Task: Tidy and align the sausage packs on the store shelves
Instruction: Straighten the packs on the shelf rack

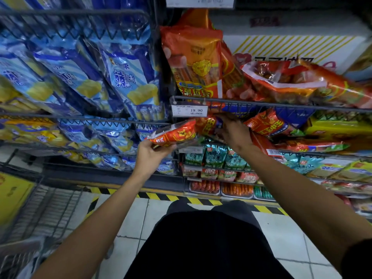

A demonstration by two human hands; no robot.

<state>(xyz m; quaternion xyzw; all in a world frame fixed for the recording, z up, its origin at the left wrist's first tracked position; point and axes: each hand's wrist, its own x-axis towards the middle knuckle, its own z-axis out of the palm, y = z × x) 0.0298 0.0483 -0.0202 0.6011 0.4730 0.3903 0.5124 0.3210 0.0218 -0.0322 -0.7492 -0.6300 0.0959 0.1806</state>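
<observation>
We're facing wire shelves (261, 104). Left bay: corn-sausage packs (128, 77) leaning in tiers. Right bay, top tier: tall sausage pack (198, 63) upright at left, more packs lying to its right, box (291, 47) behind them. Price tag (189, 110) hangs on that tier's front rail. Tier below: our left hand (149, 156) holds a sausage pack (173, 135) just left of our right hand (231, 131), which reaches among the packs under the tag.

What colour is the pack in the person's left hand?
Mostly red with yellow print, the sausage pack shows best in the head view.
</observation>
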